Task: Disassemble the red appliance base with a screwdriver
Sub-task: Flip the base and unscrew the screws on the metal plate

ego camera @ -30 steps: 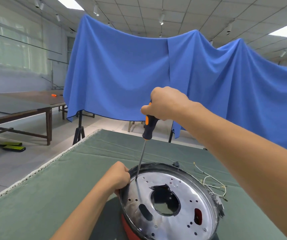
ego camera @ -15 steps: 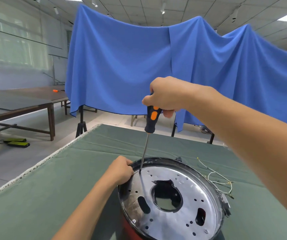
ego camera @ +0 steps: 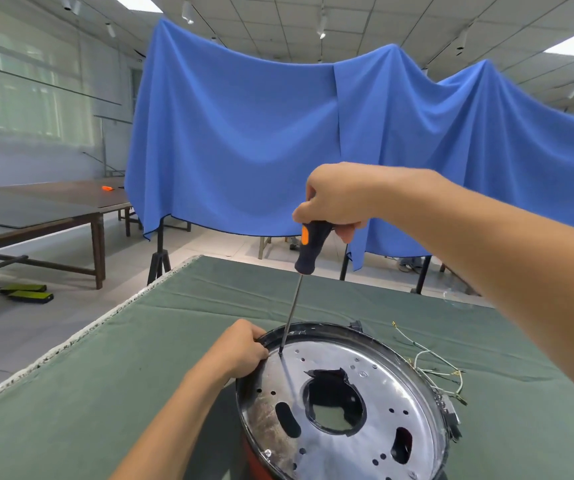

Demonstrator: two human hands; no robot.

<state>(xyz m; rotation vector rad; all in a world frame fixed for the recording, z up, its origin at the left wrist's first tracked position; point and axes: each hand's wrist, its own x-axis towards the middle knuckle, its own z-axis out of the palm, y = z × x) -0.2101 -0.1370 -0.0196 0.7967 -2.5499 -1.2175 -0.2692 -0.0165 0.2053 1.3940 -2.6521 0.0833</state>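
Metal dominates the round red appliance base [ego camera: 342,407]: a shiny silver plate fills its top inside a dark rim, pierced by a large ragged central opening, two dark oval slots and many small round holes. The red shell shows only as a sliver at the lower left edge. The base sits on the green cloth-covered table [ego camera: 105,368], near its front edge and right of centre, and the bottom of the frame cuts it off.

The right hand [ego camera: 336,199] grips the handle of one black and orange screwdriver [ego camera: 308,247], fingers curled round it. The thin shaft stands nearly upright, and its tip touches the silver plate near the far left of the rim. Whether the tip sits in a screw head is too small to tell. The left hand [ego camera: 240,351] holds the rim just beside the tip, fingers curled over the edge.

A loose bundle of thin pale wires [ego camera: 431,365] lies on the cloth just right of the base; where they join it is hard to make out.

Beyond the table hangs a wide blue cloth backdrop [ego camera: 244,140]. Two brown tables [ego camera: 53,209] stand at the left, a small orange object [ego camera: 107,188] on the farther one.
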